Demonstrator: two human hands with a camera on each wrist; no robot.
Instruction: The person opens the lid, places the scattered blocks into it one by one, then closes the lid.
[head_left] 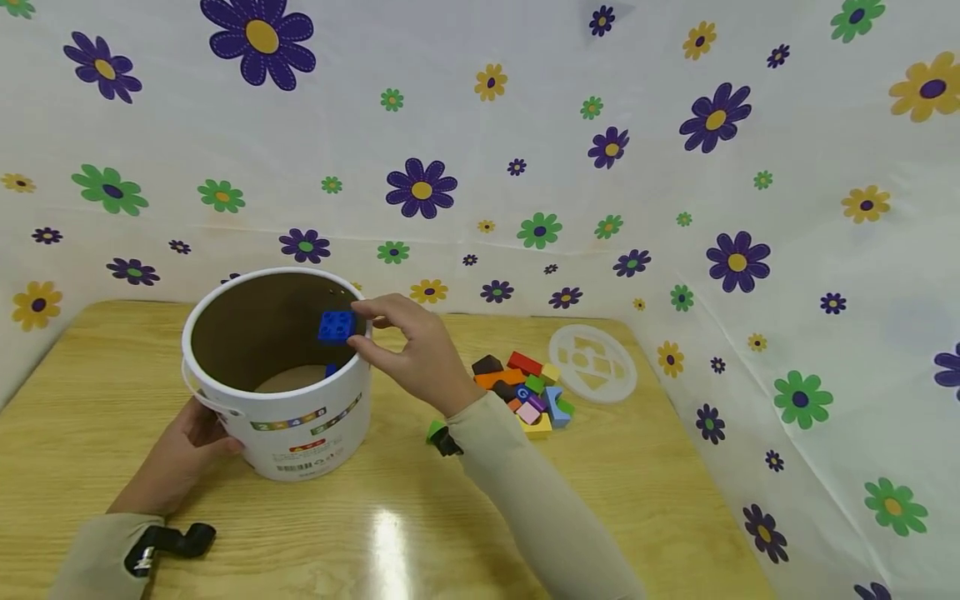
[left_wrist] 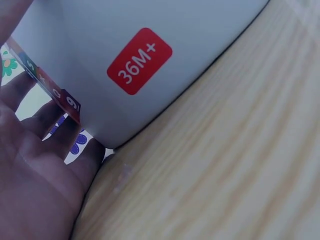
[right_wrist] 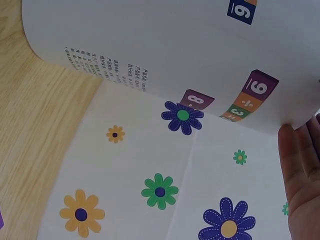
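A white bucket [head_left: 315, 433] with printed number strips stands on the wooden table. Beside its lower left side, my left hand [head_left: 183, 454] holds it, with the thumb toward the front; the left wrist view shows the spread fingers [left_wrist: 47, 117] reaching round the bucket's wall. Over the right rim, my right hand [head_left: 412, 346] pinches a blue building block [head_left: 336, 327] with studs at the tips of thumb and index finger. Another blue piece [head_left: 331, 369] shows lower inside the bucket, partly hidden by the rim. In the right wrist view the block is out of sight.
Right of the bucket lies a pile of coloured blocks [head_left: 528, 408]. A round white lid [head_left: 592, 363] with cut-out shapes lies behind it. One green block [head_left: 435, 429] sits partly hidden by the right wrist. Flower-patterned cloth [head_left: 465, 150] hangs at the table's back and right.
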